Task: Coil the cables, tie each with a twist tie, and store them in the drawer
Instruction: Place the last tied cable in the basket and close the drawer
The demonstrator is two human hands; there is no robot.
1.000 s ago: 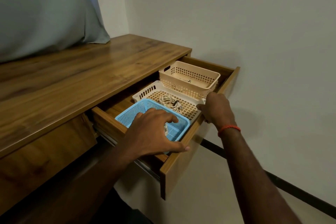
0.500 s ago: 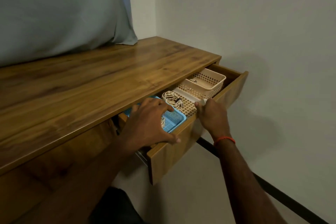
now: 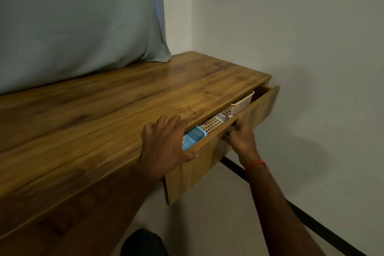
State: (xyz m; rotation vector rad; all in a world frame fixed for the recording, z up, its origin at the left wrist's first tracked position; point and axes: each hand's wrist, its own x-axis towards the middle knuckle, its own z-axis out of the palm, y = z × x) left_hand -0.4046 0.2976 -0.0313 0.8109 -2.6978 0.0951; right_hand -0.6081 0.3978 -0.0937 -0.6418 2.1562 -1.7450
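Observation:
The wooden drawer (image 3: 255, 114) stands open only a narrow gap under the desk top (image 3: 104, 114). Through the gap show slivers of a blue basket (image 3: 193, 137), a white basket (image 3: 214, 124) and a beige basket (image 3: 241, 104). The coiled cables are hidden under the desk top. My left hand (image 3: 166, 145) rests over the desk's front edge above the blue basket, fingers spread on the wood and thumb against the drawer front. My right hand (image 3: 241, 139) grips the top edge of the drawer front near its middle, fingers curled.
A grey-blue cloth (image 3: 72, 27) hangs behind the desk and touches its back. A pale wall (image 3: 311, 48) runs close along the desk's right end. A black bar (image 3: 234, 167) runs along the wall below the drawer.
The drawer has slid from wide open to nearly closed. The coiled cables have gone out of sight. My left hand has come off the blue basket onto the desk edge.

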